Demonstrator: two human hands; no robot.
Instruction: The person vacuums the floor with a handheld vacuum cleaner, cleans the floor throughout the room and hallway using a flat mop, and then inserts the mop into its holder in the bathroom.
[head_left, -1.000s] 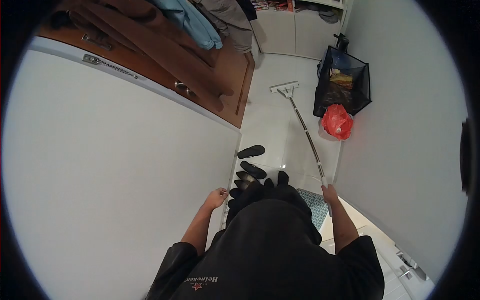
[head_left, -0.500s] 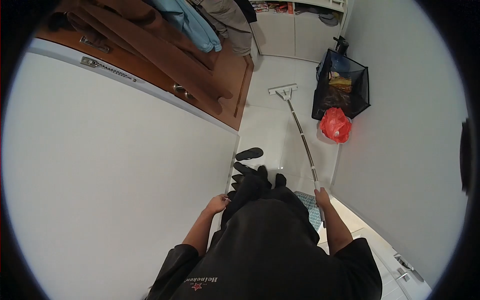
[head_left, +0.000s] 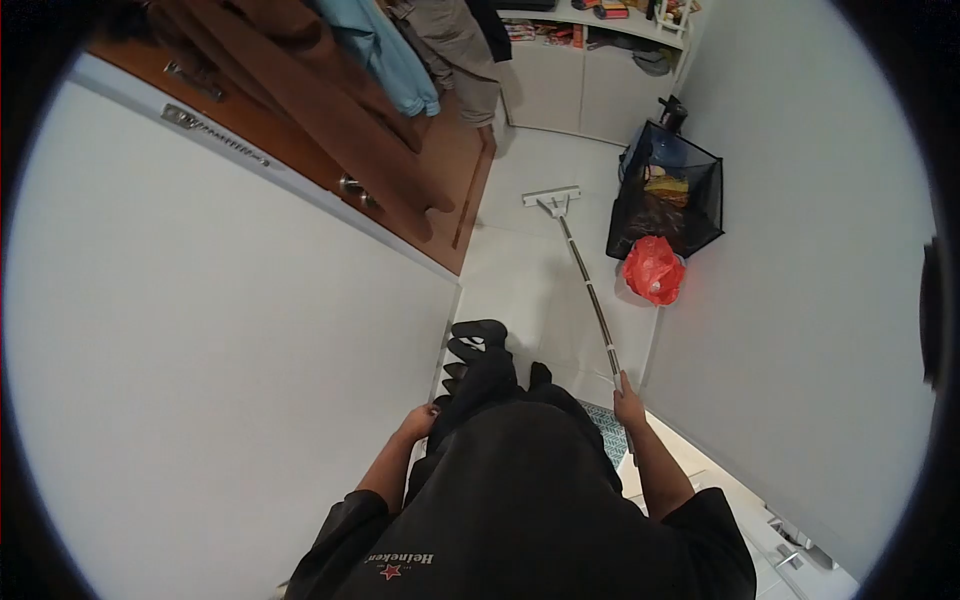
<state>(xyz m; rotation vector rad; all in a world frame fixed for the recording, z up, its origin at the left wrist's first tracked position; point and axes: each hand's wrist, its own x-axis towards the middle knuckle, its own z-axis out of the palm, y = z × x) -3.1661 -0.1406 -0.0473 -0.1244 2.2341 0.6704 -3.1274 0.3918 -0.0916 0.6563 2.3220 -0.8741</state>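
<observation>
My right hand point(head_left: 628, 404) is closed around the upper handle of a mop point(head_left: 591, 292). The mop's thin metal pole slants forward across the white floor, and its narrow white head point(head_left: 551, 198) rests flat on the tiles near the wooden door. Below my grip the end of the handle sticks out beside my forearm. Beside my left thigh, my left hand point(head_left: 418, 423) hangs with its fingers curled in against the dark trousers. Whatever those fingers may hold is hidden.
Black flip-flops point(head_left: 479, 330) and other footwear line the left wall. A black mesh basket point(head_left: 716, 200) and a bin with a red bag point(head_left: 655, 272) stand along the right wall. Clothes hang on the wooden door point(head_left: 470, 170). A white cabinet point(head_left: 545, 90) stands ahead; a patterned mat point(head_left: 606, 425) lies by my right side.
My feet and body have moved forward a little, closer to the flip-flops. The mop stays in my right hand, and its head now appears slightly lower and further left.
</observation>
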